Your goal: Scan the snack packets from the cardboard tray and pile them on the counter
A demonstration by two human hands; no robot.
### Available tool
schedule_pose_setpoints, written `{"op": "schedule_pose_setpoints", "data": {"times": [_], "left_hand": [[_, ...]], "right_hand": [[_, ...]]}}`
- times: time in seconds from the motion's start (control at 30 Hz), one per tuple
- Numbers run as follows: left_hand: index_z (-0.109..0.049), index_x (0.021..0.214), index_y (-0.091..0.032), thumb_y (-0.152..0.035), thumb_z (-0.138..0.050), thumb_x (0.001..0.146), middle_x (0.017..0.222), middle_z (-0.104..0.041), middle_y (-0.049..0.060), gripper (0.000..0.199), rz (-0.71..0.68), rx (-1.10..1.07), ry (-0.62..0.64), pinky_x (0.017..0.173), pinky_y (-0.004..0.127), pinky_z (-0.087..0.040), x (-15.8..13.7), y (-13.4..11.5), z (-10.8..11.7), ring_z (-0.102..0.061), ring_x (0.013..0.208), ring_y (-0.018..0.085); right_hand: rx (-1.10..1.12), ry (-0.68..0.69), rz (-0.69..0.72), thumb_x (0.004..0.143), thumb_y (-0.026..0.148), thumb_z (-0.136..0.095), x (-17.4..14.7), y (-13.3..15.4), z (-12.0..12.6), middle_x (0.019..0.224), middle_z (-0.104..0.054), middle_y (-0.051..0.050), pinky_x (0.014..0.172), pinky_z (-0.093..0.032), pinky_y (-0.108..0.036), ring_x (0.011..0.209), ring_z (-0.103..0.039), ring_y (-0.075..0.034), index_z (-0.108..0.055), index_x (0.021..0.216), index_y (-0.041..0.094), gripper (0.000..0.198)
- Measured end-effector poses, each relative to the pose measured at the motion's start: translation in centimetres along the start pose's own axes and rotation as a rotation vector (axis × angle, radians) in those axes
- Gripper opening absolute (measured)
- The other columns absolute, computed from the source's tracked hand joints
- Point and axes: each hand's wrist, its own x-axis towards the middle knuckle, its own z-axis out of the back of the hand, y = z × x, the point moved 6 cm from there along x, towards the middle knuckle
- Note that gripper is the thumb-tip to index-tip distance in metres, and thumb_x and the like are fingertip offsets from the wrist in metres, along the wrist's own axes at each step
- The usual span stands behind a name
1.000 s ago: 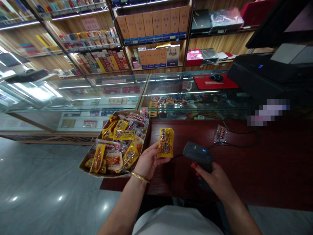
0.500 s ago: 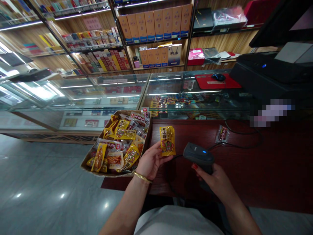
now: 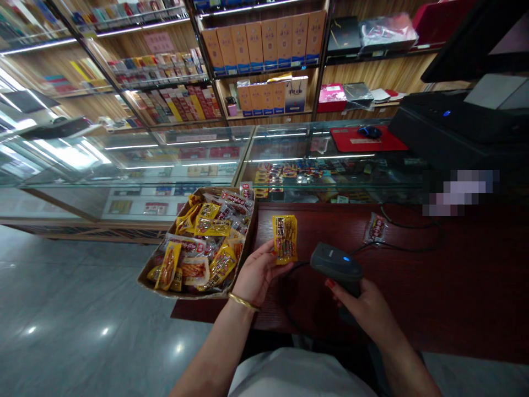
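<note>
The left hand pinches a yellow packet by its lower left part, thumb in front, holding it face up above the desk. We see dark Chinese characters on its upper left, too blurred to read surely; the film is glossy and crinkled. A smooth gold bracelet rings the wrist. The right hand grips the handle of a dark plastic scanner with a blue light; its pale lettering is too small for us to read. The scanner's head is near the packet, apart from it. To the left, we find a cardboard box heaped with shiny yellow and clear packets. To the right, a clear packet with white characters on dark red lies on the reddish-brown desk, beside a thin black cable.
</note>
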Motion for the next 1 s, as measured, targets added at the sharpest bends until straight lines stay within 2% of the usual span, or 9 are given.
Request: {"op": "schedule_pose_setpoints", "data": {"times": [0.17,0.33,0.67,1.0], "left_hand": [[-0.073,0.120,-0.013,-0.012,-0.064,0.078,0.119,-0.076,0.014,0.043,0.012,-0.005,0.016,0.090,0.042,-0.062,0.10,0.01,-0.07,-0.074,0.105,0.027],[-0.074,0.115,-0.012,-0.013,-0.065,0.078,0.114,-0.078,0.014,0.038,0.015,-0.029,0.035,0.087,0.041,-0.063,0.20,0.20,0.00,-0.076,0.100,0.026],[-0.072,0.117,-0.013,-0.014,-0.069,0.077,0.115,-0.077,0.013,0.040,-0.040,0.003,0.004,0.090,0.039,-0.062,-0.10,0.17,0.05,-0.076,0.100,0.025],[-0.073,0.116,-0.013,-0.018,-0.072,0.078,0.114,-0.077,0.012,0.038,-0.068,0.006,-0.012,0.092,0.042,-0.060,-0.10,0.19,0.03,-0.074,0.098,0.024]], "right_hand": [[0.001,0.002,0.007,0.075,0.058,-0.077,-0.03,-0.18,0.11,0.066,-0.073,-0.004,0.056,-0.052,-0.030,0.059,-0.065,-0.021,-0.075,0.079,0.018,0.041],[0.040,0.013,0.002,0.075,0.059,-0.078,-0.04,-0.32,0.07,0.066,-0.073,-0.005,0.057,-0.053,-0.030,0.059,-0.066,-0.021,-0.076,0.080,0.017,0.043],[0.055,-0.011,-0.013,0.075,0.060,-0.080,0.10,-1.00,0.34,0.073,-0.078,-0.008,0.058,-0.055,-0.031,0.062,-0.069,-0.023,-0.076,0.081,0.017,0.044],[0.079,-0.024,-0.011,0.072,0.058,-0.080,-0.04,-0.41,0.39,0.070,-0.077,-0.007,0.056,-0.056,-0.031,0.061,-0.070,-0.023,-0.076,0.081,0.017,0.043]]}}
